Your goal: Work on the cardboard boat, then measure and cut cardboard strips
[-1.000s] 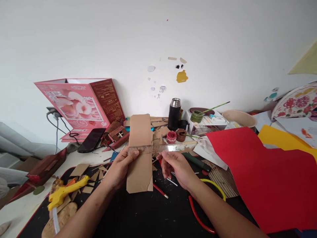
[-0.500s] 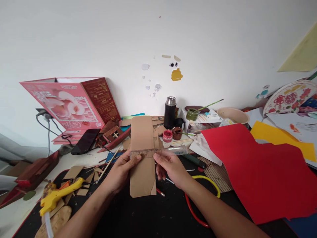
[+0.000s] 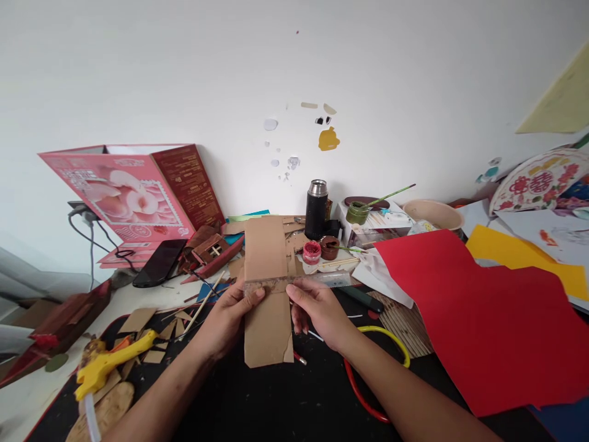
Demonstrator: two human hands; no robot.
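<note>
A long strip of brown cardboard (image 3: 268, 328) is held up in front of me, over the black mat. Across its middle lies a clear ruler (image 3: 334, 280), stained brown along the part over the strip, its right end sticking out past the cardboard. My left hand (image 3: 232, 310) grips the strip's left edge, thumb pressed on the ruler and fingers hidden behind. On the other side my right hand (image 3: 319, 307) pinches ruler and cardboard together at the strip's right edge, thumb on top. A pencil (image 3: 300, 358) shows below, partly behind the strip.
A yellow glue gun (image 3: 115, 362) lies left among cardboard scraps. Behind stand a black flask (image 3: 316, 212), a red paint jar (image 3: 311, 252) and a brown paint jar (image 3: 329, 247). A red sheet (image 3: 492, 331) covers the right side. A green-handled cutter (image 3: 365, 301) lies beside my right hand.
The cardboard strip and ruler have shifted very slightly right and down with both hands. Both hands keep the same grip.
</note>
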